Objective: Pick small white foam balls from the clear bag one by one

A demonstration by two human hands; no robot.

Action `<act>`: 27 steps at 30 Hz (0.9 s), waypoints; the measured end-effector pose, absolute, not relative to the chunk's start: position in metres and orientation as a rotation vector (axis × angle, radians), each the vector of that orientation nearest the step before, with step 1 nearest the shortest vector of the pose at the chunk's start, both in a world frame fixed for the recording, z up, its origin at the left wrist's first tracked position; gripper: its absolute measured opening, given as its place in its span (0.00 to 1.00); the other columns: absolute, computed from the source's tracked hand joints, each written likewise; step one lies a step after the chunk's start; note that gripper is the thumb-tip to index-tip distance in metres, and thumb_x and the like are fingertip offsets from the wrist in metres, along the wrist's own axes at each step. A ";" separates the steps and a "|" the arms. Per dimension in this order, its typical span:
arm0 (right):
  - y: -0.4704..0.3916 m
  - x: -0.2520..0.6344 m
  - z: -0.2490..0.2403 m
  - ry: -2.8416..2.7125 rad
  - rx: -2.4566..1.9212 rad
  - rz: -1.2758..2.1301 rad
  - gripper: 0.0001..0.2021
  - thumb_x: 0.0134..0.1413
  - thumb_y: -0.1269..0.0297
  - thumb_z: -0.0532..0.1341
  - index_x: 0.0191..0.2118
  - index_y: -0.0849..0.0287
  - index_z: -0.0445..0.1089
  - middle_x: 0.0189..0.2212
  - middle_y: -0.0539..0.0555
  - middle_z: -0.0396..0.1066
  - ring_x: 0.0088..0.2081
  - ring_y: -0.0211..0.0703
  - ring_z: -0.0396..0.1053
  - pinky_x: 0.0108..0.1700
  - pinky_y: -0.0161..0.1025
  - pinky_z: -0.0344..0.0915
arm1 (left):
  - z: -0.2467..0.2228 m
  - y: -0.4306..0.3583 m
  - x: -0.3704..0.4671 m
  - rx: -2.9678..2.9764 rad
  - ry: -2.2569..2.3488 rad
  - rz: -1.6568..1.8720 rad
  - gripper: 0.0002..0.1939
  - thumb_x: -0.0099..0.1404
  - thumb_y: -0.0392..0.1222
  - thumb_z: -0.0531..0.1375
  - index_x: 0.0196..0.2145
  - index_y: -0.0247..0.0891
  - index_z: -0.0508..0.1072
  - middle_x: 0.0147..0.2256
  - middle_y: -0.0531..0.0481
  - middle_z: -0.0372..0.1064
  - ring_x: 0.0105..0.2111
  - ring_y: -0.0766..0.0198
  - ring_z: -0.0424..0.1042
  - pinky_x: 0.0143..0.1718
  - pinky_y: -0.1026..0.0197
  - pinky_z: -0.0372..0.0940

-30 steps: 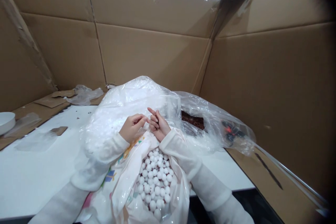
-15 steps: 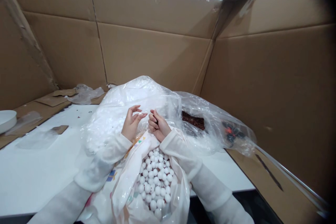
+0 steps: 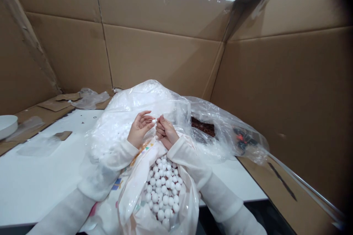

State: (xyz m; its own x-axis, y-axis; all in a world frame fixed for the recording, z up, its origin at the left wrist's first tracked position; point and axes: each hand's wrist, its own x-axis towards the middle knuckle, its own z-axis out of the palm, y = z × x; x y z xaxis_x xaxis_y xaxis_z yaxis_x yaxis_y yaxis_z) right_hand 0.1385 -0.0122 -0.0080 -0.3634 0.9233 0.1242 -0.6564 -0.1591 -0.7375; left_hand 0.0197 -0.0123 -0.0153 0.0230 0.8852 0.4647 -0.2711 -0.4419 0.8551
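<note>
A small white ball (image 3: 154,121) is pinched between the thumb and fingertips of my left hand (image 3: 140,129). Right beside it, my right hand (image 3: 166,131) is closed, thumb against the curled fingers, its fingertips meeting the ball. Whatever those fingers hold is too small or hidden to make out. Below both hands, an open white plastic bag (image 3: 135,194) with coloured prints contains many white balls (image 3: 164,189), with reddish-brown bits showing between them. Behind the hands lies a large clear plastic bag (image 3: 149,93) full of white pieces.
Clear plastic on the right covers a dark brown textured piece (image 3: 203,126) and a black-and-red item (image 3: 244,138). A white round dish (image 3: 7,126) stands at the left edge. Cardboard walls (image 3: 160,55) enclose the white table (image 3: 55,183). A dark strip (image 3: 282,181) lies on cardboard at right.
My left fingertips have drawn in toward my right hand, and a white ball now shows plainly between them. My right hand has barely shifted; the bags stay put.
</note>
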 end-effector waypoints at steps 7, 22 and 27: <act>-0.012 0.138 -0.010 -0.892 -0.430 1.724 0.16 0.41 0.53 0.64 0.25 0.61 0.62 0.11 0.37 0.40 0.13 0.25 0.32 0.13 0.26 0.34 | -0.012 -0.018 0.023 1.373 0.710 1.584 0.25 0.47 0.36 0.65 0.44 0.38 0.63 0.28 0.55 0.64 0.32 0.69 0.67 0.37 0.66 0.62; -0.016 0.135 -0.008 -0.918 -0.510 1.726 0.20 0.41 0.46 0.60 0.36 0.55 0.61 0.11 0.37 0.41 0.13 0.26 0.33 0.13 0.27 0.34 | -0.011 -0.023 0.023 1.627 0.896 1.723 0.17 0.52 0.37 0.62 0.41 0.38 0.64 0.28 0.54 0.65 0.31 0.66 0.66 0.36 0.63 0.60; -0.017 0.137 -0.004 -1.005 -0.531 1.856 0.19 0.44 0.44 0.56 0.31 0.57 0.60 0.10 0.37 0.40 0.13 0.27 0.31 0.14 0.28 0.32 | -0.005 -0.025 0.019 1.777 1.067 1.830 0.15 0.53 0.39 0.61 0.40 0.39 0.65 0.29 0.53 0.68 0.31 0.64 0.65 0.36 0.61 0.56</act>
State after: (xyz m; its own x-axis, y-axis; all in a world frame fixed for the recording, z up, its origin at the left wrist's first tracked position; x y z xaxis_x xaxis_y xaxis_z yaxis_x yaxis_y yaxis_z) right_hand 0.1366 -0.0166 -0.0037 -0.4757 0.8780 0.0534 -0.5247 -0.2345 -0.8183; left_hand 0.0186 -0.0255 -0.0053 -0.1325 0.7220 0.6791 0.2351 -0.6427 0.7292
